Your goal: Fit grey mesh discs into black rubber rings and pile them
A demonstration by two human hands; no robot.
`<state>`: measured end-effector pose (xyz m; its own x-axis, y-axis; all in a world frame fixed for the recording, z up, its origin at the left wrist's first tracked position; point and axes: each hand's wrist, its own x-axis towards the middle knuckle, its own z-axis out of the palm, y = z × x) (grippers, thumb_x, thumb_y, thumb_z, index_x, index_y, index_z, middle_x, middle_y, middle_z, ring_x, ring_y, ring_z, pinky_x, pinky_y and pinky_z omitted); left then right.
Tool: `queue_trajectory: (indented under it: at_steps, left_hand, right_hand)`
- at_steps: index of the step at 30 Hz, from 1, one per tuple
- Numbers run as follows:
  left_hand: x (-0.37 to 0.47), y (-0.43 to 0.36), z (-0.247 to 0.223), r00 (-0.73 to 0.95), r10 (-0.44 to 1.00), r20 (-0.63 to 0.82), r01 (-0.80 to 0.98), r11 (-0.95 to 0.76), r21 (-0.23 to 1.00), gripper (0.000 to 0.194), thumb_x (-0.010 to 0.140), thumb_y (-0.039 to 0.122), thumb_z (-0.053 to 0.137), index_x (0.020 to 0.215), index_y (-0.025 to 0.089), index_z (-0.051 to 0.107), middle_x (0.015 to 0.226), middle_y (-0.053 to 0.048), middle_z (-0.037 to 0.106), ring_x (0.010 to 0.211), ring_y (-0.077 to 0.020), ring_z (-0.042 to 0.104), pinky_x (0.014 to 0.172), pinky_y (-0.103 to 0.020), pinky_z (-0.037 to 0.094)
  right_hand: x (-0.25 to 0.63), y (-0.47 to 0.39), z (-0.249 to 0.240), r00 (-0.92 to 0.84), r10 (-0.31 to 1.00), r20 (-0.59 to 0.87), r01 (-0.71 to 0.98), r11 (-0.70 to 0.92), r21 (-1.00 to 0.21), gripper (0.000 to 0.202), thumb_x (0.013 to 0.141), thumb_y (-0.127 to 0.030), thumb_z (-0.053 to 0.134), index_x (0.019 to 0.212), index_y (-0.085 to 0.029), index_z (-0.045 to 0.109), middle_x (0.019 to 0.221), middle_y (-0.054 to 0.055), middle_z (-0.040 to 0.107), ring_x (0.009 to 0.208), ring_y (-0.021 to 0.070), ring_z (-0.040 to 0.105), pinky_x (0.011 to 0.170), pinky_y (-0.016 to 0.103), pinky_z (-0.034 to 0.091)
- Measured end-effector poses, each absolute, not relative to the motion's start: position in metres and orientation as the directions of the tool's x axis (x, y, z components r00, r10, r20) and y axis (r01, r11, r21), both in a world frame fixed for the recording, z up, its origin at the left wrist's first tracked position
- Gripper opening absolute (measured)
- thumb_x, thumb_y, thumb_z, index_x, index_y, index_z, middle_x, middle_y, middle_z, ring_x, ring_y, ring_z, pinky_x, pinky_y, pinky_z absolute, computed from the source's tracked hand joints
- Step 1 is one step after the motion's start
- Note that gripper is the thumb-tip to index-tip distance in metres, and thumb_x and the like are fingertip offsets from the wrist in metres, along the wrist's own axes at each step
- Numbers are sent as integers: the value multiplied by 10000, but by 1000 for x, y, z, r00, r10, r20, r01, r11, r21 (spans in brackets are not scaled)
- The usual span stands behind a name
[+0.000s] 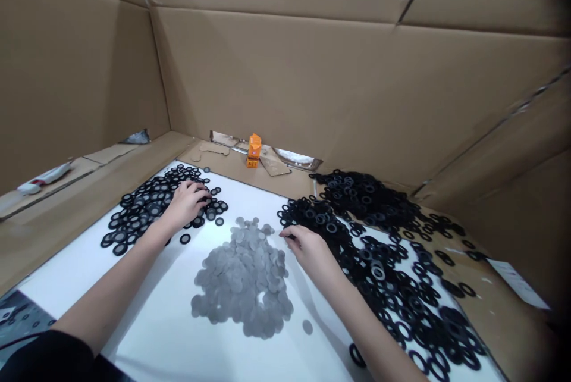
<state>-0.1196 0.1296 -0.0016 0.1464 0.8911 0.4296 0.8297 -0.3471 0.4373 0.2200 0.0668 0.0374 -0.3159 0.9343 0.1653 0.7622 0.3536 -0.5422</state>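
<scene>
1. My left hand [186, 203] rests palm-down on the near edge of the left pile of black rings [143, 209], fingers curled onto a few rings. I can't tell if one is actually pinched.
2. My right hand [310, 249] sits between the grey disc heap [245, 275] and the big right spread of black rings [379, 251], fingertips bunched on something small and dark, probably a single ring. The grip itself isn't clear.
3. To do this well: take one ring at a time, lift clean, don't rake neighbours along.
4. Discs lie just left of my right fingers, so keep the wrist high and avoid scattering them.
5. Bare white tabletop [147, 322] near my forearms is the only open staging room.
6. The cardboard walls [285, 84] close in behind and at the sides; the right rings spill off the white sheet onto cardboard, so watch strays.
</scene>
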Motion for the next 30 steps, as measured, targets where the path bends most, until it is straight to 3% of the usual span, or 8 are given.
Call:
queue_trajectory:
  at_steps: [7,10,13,14,17,20,22,30]
  left_hand:
    - [-112,126,13,102,903,417,743,-348,572,63,750,255,619,711,219,654,876,-62,683,1015,-291,484,914,-437,364]
    - [-100,117,21,41,915,401,661,-326,676,146,787,323,595,752,186,631,841,-71,681,878,-241,570,791,-361,450]
    - [-74,98,27,50,946,322,502,-302,811,259,813,416,572,783,160,595,742,-44,668,641,-160,597,586,-256,463]
    - [-64,90,29,64,972,226,305,-235,923,263,779,415,623,771,154,591,721,-35,656,609,-144,585,568,-241,451]
    - [-34,66,34,118,993,31,-89,-20,996,269,708,386,716,747,147,598,656,4,603,563,-103,541,574,-216,431]
    - [-15,48,37,141,990,-7,-163,30,986,235,711,343,731,739,148,603,642,19,577,593,-93,522,596,-199,408]
    - [-11,41,39,133,991,11,-148,9,989,207,732,322,718,736,151,602,667,18,576,628,-95,518,616,-197,402]
    - [-5,27,38,61,997,41,-53,-37,998,187,768,290,670,691,164,555,667,30,551,672,-109,519,641,-205,414]
  right_hand:
    - [217,61,39,-320,931,175,730,360,-581,259,812,-104,443,878,-194,677,961,67,691,880,204,646,792,306,467]
    - [212,56,47,-300,937,177,711,343,-614,262,820,-123,435,885,-194,678,945,65,694,841,199,643,778,308,464]
    - [205,47,57,-250,951,180,685,305,-662,262,825,-148,429,883,-199,679,885,53,688,737,184,625,747,311,464]
    - [202,44,59,-231,959,162,670,277,-689,259,825,-157,428,881,-199,677,834,46,677,684,175,609,721,310,467]
    - [190,35,60,-213,977,20,511,129,-850,270,845,-203,397,910,-191,659,620,-4,553,526,145,533,594,291,474]
    - [178,29,60,-264,958,-115,229,-53,-972,261,844,-202,381,949,-179,619,554,-61,414,429,101,436,564,283,485]
    - [172,25,63,-282,950,-130,169,-84,-982,228,843,-219,421,969,-178,607,560,-71,404,419,86,403,558,266,469]
    - [162,10,75,-188,975,119,556,205,-806,174,836,-301,570,932,-188,662,584,-47,494,544,109,468,558,223,357]
